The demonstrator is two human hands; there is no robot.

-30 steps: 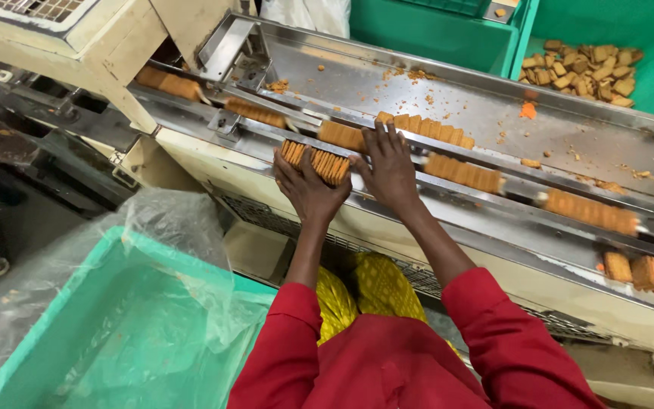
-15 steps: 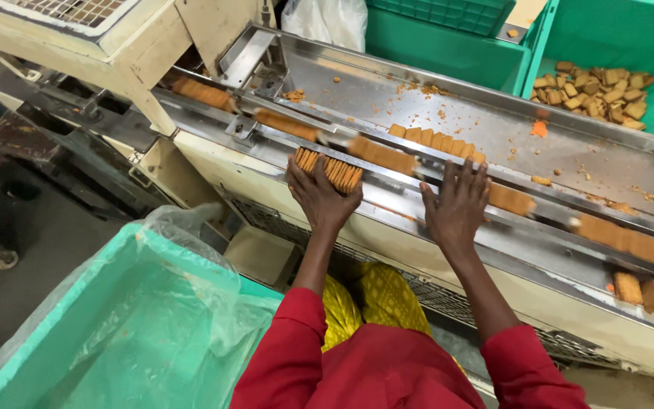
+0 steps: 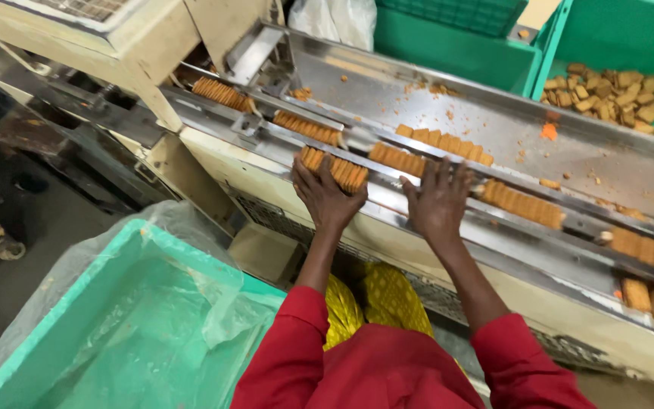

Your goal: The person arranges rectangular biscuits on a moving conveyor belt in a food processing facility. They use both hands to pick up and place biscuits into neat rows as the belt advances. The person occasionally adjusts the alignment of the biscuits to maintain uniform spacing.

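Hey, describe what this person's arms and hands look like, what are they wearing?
Both arms wear red sleeves pushed up near the elbows, leaving the forearms bare. The left hand and right hand are bare: no gloves, and no rings, watch or bangles that I can make out. The red top sits over yellow patterned cloth at the lap.

both arms reach forward from the bottom of the view toward twelve o'clock, each in a red sleeve pushed up to just below the elbow, forearms bare. the left hand (image 3: 325,198) lies palm down, fingers together and curled over at the tips, pointing toward one o'clock. the right hand (image 3: 437,201) sits just beside it at three o'clock, palm down, fingers spread and stretched flat toward twelve o'clock. the two hands are near each other but apart. both wrists are straight.
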